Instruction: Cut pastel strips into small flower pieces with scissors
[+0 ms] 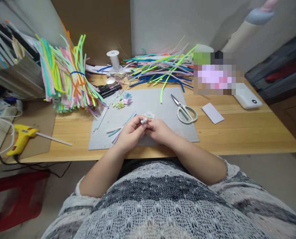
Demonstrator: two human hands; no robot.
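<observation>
My left hand (131,132) is closed, its thumb and forefinger pinching a small white and pale blue pipe-cleaner piece (144,120). From the other side, my right hand (160,130) meets it with curled fingers at the same piece; its fingertips are partly hidden. Both hands are above a grey cutting mat (100,137). Just behind them lies a little heap of pale bits (150,115). Cut pipe cleaners (116,132) in blue, white and lilac rest left of my left hand. Farther back are small pipe-cleaner flowers (121,104) in yellow, lilac and blue.
Scissors (187,114) lie at the mat's right, near a white card (212,113) and a white power-bank-like device (247,96). A yellow glue gun (22,137) is far left. Pipe-cleaner bundles (60,73) and a loose pile (160,68) line the back, with a spool (114,61).
</observation>
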